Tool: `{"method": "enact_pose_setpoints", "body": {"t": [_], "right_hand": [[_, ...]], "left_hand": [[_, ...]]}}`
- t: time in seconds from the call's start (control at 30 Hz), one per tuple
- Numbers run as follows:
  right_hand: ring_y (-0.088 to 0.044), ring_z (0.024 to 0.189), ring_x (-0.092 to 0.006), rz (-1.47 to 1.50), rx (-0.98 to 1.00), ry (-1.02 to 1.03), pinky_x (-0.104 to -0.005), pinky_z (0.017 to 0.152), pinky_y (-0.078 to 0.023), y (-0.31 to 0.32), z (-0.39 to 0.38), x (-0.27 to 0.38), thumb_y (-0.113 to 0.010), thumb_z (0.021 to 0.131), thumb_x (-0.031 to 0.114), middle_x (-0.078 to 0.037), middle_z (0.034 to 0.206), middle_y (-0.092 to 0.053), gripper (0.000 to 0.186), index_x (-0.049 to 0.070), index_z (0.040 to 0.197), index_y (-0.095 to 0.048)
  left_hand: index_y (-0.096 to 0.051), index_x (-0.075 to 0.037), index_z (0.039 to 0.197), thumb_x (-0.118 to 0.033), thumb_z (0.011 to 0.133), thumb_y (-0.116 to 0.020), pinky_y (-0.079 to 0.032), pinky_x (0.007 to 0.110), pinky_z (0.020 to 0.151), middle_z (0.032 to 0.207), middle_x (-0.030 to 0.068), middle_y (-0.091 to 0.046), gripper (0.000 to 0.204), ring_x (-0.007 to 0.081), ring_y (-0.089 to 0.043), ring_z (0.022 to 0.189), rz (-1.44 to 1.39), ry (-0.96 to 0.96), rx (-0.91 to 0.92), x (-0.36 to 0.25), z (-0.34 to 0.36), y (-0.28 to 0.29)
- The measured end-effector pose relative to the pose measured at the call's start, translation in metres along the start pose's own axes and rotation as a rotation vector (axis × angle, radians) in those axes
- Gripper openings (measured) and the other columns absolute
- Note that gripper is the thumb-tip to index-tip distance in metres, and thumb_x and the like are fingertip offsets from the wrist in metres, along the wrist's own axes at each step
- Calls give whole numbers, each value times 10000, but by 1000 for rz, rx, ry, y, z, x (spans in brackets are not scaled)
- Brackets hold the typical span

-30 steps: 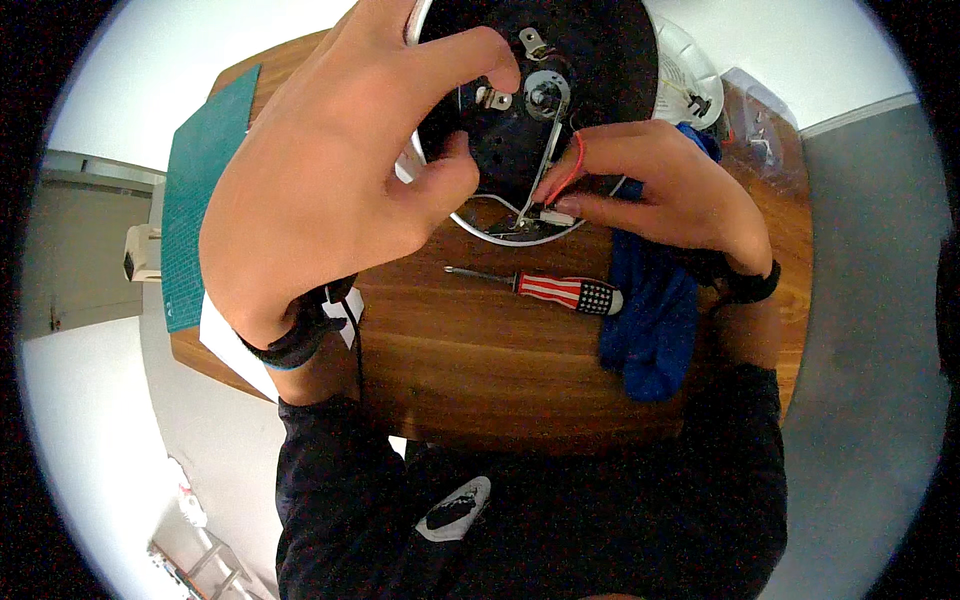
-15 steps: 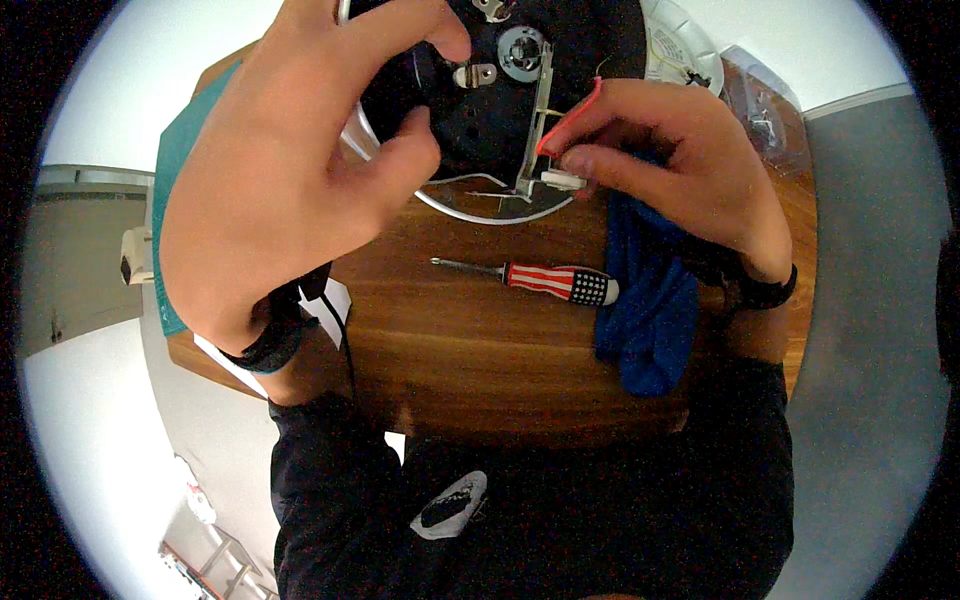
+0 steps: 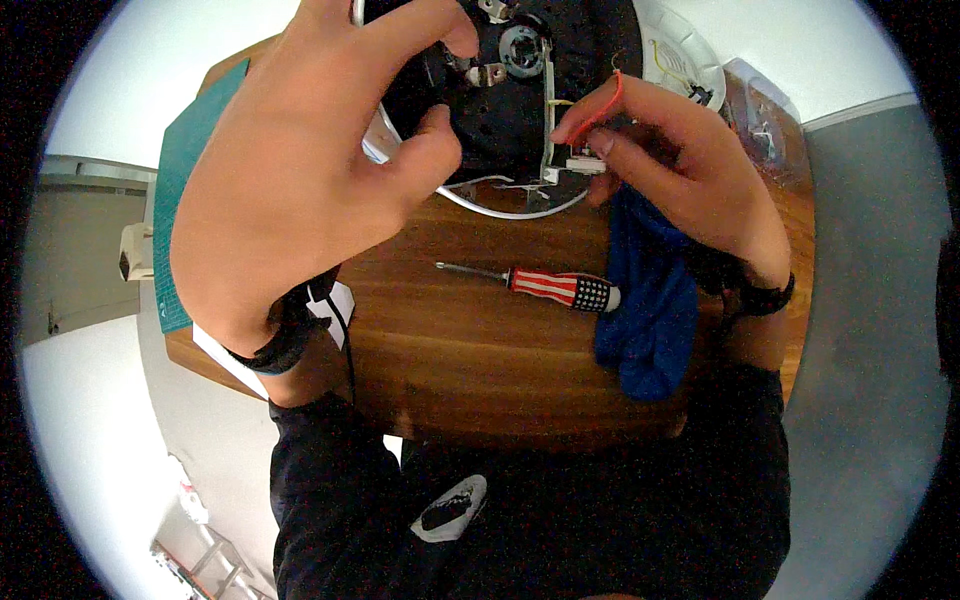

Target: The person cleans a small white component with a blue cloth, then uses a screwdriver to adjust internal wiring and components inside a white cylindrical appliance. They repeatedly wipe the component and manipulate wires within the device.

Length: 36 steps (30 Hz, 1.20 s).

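Note:
A round black appliance base (image 3: 490, 125) with a white rim lies at the far middle of the table. It carries metal tabs, a round central fitting and a long metal bracket (image 3: 549, 110). My left hand (image 3: 300, 160) reaches over its left side, thumb and forefinger wide apart with nothing seen between them; its other fingers are hidden. At the bracket's near end sits a small white block (image 3: 586, 164). Right beside it, my right hand (image 3: 690, 170) pinches a red wire (image 3: 614, 100), which curves up over the forefinger. The exact grip point is partly covered by the thumb.
A screwdriver with a flag-patterned handle (image 3: 560, 287) lies on the wooden table (image 3: 460, 350), its handle end by a crumpled blue cloth (image 3: 650, 330). Behind my right hand are a white round cover (image 3: 685, 45) and a clear plastic bag (image 3: 765, 120). A green mat (image 3: 190, 220) is at left.
The black base appears slightly farther right and up, and my left hand has shifted right along with it. My right hand keeps its pinch on the red wire, moved slightly.

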State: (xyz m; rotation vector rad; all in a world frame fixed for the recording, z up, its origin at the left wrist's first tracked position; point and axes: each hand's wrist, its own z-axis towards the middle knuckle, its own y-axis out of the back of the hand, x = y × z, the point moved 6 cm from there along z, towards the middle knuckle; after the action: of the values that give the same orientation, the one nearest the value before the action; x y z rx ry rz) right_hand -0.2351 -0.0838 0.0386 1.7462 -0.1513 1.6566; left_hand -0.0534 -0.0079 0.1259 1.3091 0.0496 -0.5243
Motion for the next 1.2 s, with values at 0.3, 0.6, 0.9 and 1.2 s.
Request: {"method": "enact_pose_setpoints", "body": {"t": [0.3,0.6,0.9,1.2], "right_hand": [[-649,1059,-118,-23,-108,111,-302,926,-572,-11,1,17,-517,1125,104,-62,1160,-656,195,-3,1259,-608],[-592,1073,-129,-83,-102,167,-288,906,-478,4,-6,28,-907,806,58,-42,1182,-605,493,48,1193,-601],[-614,1138,-173,-42,-121,209,-332,979,-485,27,-13,33,-870,804,-9,-123,1341,-589,458,36,1189,-625],[-650,1163,-191,-47,-7,33,-343,1017,-535,31,-18,22,-724,905,-100,-167,1414,-608,390,18,1250,-586]], "left_hand": [[-645,-23,1184,-137,780,-806,-578,504,1041,1559,352,-360,449,537,-613,1293,433,-290,-162,-8,-8,5],[-663,58,1192,-99,751,-837,-628,490,1009,1575,416,-325,500,619,-586,1280,142,-350,-67,-6,2,4],[-626,47,1226,-92,753,-842,-623,489,1013,1577,423,-304,537,617,-561,1313,-20,-210,16,-8,3,6],[-652,-19,1206,-108,789,-830,-499,542,1142,1575,409,-305,463,599,-531,1359,62,-205,-42,-18,-2,18]]}}
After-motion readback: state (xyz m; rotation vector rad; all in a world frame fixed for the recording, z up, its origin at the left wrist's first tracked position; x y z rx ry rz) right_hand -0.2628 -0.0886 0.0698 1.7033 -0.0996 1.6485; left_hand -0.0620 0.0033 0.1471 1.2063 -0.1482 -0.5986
